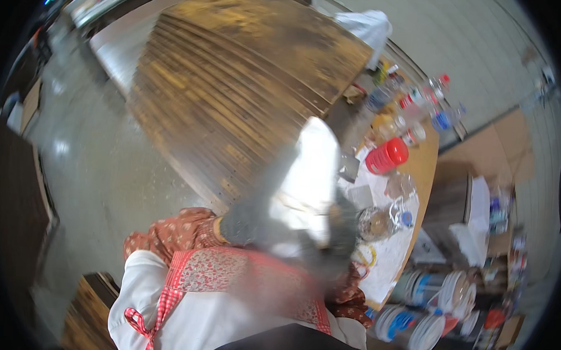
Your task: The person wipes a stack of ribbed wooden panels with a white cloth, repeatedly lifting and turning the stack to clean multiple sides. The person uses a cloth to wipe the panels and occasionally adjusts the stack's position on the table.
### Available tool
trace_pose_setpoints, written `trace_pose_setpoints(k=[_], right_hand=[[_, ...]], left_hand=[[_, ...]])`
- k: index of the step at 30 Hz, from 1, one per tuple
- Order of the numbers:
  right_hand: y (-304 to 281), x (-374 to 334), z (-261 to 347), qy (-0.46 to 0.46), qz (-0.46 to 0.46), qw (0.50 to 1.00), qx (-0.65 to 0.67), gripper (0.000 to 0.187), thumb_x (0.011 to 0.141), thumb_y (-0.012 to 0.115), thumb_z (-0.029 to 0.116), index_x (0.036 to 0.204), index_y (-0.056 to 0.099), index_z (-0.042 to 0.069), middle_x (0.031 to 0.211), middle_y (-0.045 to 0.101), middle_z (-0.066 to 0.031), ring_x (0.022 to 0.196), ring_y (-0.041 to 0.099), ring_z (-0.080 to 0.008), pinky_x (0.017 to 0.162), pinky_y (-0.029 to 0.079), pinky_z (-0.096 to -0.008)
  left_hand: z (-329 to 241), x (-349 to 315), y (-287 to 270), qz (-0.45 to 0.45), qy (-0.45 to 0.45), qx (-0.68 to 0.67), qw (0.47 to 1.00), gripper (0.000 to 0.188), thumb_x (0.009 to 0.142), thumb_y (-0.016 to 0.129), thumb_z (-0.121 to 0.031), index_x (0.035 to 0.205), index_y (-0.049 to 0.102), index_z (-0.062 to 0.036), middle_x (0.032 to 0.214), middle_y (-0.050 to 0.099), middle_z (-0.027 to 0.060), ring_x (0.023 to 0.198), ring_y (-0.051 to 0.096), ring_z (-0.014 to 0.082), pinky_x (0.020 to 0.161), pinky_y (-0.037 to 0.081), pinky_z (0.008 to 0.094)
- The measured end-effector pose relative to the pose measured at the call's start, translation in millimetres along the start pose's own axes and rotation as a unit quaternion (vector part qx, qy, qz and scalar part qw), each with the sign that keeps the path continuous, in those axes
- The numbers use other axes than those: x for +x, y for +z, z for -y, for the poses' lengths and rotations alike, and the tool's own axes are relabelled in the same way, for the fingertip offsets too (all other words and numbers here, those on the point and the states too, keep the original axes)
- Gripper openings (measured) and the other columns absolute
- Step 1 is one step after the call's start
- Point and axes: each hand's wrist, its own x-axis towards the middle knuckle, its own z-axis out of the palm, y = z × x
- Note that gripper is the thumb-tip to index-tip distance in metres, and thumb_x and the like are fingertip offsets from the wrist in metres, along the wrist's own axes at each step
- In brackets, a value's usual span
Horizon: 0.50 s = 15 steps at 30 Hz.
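Both my hands wear grey gloves and are blurred by motion. My left hand [241, 224] and my right hand [344, 226] are raised in front of my chest and grip the lower part of a white sheet-like thing [309, 170]. It stands up between them; I cannot tell whether it is cloth, paper or board. Behind it lies a large brown slatted wooden panel [234, 79]. My patterned sleeves and red-checked apron fill the lower middle of the view.
To the right a small wooden table [426, 166] carries white paper, a red-lidded container [386, 156], a clear plastic jar [378, 222] and several bottles [415, 103]. Paint cans [411, 324] stand at lower right. Grey concrete floor [93, 167] lies to the left.
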Motion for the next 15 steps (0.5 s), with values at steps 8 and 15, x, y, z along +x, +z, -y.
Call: trace_pose_setpoints(k=[8, 15], right_hand=[[11, 39, -10, 0.159, 0.111, 0.924, 0.331, 0.06, 0.084, 0.073, 0.024, 0.133, 0.049, -0.002, 0.121, 0.057, -0.0191, 0.104, 0.057, -0.0352, 0.087, 0.048, -0.0447], [44, 170, -86, -0.059, -0.01, 0.996, -0.06, 0.047, 0.093, 0.063, 0.017, 0.136, 0.052, 0.0, 0.134, 0.057, -0.0198, 0.126, 0.053, -0.033, 0.105, 0.041, -0.0418]], left_hand=[[-64, 24, -65, -0.077, -0.111, -0.102, 0.986, 0.047, 0.094, 0.064, -0.011, 0.137, 0.049, -0.0005, 0.12, 0.064, 0.0116, 0.103, 0.065, 0.0192, 0.091, 0.054, 0.0322], [-34, 77, -83, -0.059, 0.124, 0.499, 0.856, 0.056, 0.083, 0.073, -0.026, 0.134, 0.057, -0.0114, 0.121, 0.06, 0.0155, 0.117, 0.056, 0.0356, 0.098, 0.046, 0.044]])
